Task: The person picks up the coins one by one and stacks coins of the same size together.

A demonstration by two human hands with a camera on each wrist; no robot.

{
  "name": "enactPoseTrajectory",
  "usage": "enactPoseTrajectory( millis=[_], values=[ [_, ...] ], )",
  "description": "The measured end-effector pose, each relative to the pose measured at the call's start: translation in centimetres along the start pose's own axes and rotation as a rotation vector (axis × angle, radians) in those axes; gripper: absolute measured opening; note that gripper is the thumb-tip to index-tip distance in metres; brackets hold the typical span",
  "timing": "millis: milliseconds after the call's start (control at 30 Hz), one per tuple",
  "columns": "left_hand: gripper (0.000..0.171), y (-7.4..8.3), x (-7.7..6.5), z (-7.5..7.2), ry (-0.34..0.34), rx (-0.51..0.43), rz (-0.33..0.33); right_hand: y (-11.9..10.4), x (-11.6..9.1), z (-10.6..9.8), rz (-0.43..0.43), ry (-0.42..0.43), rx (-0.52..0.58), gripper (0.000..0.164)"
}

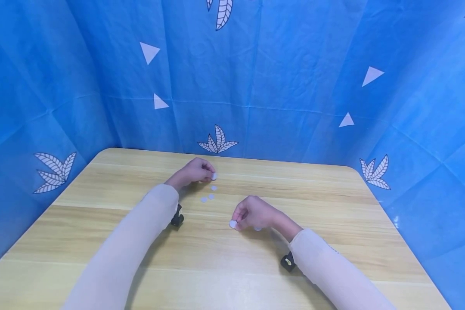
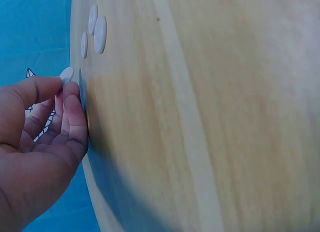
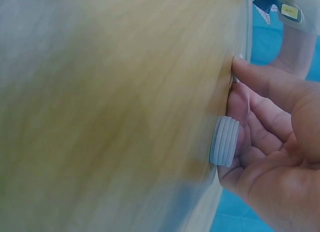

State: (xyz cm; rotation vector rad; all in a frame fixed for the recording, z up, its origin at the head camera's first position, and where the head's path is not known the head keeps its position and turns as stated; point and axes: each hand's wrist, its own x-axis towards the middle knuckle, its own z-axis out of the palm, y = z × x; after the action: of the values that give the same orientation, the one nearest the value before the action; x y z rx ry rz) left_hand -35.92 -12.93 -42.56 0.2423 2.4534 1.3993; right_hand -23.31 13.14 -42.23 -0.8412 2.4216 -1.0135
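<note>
**Pinched left, pinched right!**

And here's the left grip (image 1: pixel 195 170), narrow, thumb and finger squeezing one white disc (image 1: pixel 214 176) right at the tips! Whether that disc's edge meets the bench (image 1: pixel 232 284), I can't tell. Just nearer the wearer from this grip, three loose discs (image 1: pixel 211 196) lie on the wood, close together.

Across to the right grip (image 1: pixel 253 212), closer to the wearer than its partner and off to its right: narrow as well, a second white disc (image 1: pixel 233 224) held between thumb and finger, poking out on the side toward the left. And look beneath it! The right wrist view shows a short stack of discs (image 3: pixel 225 142) just beside the curled fingers, one piled on another; contact with the fingers is hard to call.

Behind each grip runs a pale sleeve, left (image 1: pixel 128 245) and right (image 1: pixel 337 267), with a small black device (image 1: pixel 177 217) hanging under the left cuff and another (image 1: pixel 288 261) under the right. Beyond both grips, the blue patterned cloth (image 1: pixel 279 64) stands behind the bench!
</note>
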Motion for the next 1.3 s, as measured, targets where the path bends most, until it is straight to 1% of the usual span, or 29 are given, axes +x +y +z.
enactPoseTrajectory(
  millis=[133,333,500,600,800,933,1133,1300],
  values=[
    [0.018,0.2,-0.3,0.1,0.011,-0.005,-0.012,0.1,0.0,0.0,-0.002,0.004,-0.002,0.015],
    [0.015,0.6,-1.0,0.1,0.008,0.032,0.0,0.2,0.0,0.0,-0.013,-0.002,-0.008,0.015],
    [0.012,0.9,-1.7,0.2,0.004,0.049,0.029,0.3,0.1,0.0,-0.017,-0.002,-0.018,0.014],
    [0.012,1.1,-2.1,0.6,-0.015,0.053,0.052,0.3,0.1,0.0,-0.02,-0.001,-0.02,0.014],
    [0.015,1.8,-3.5,1.7,-0.051,0.094,0.114,0.3,0.1,0.0,-0.015,-0.001,-0.016,0.014],
    [0.015,2.1,-4.4,2.1,-0.063,0.092,0.138,0.2,0.0,0.0,-0.011,-0.001,-0.01,0.014],
    [0.016,2.3,-5.1,2.2,-0.077,0.114,0.163,0.1,0.0,0.0,-0.015,-0.002,-0.005,0.014],
    [0.013,2.2,-5.5,2.2,-0.083,0.126,0.18,0.0,0.0,0.0,-0.016,-0.002,-0.004,0.015]
  ],
)
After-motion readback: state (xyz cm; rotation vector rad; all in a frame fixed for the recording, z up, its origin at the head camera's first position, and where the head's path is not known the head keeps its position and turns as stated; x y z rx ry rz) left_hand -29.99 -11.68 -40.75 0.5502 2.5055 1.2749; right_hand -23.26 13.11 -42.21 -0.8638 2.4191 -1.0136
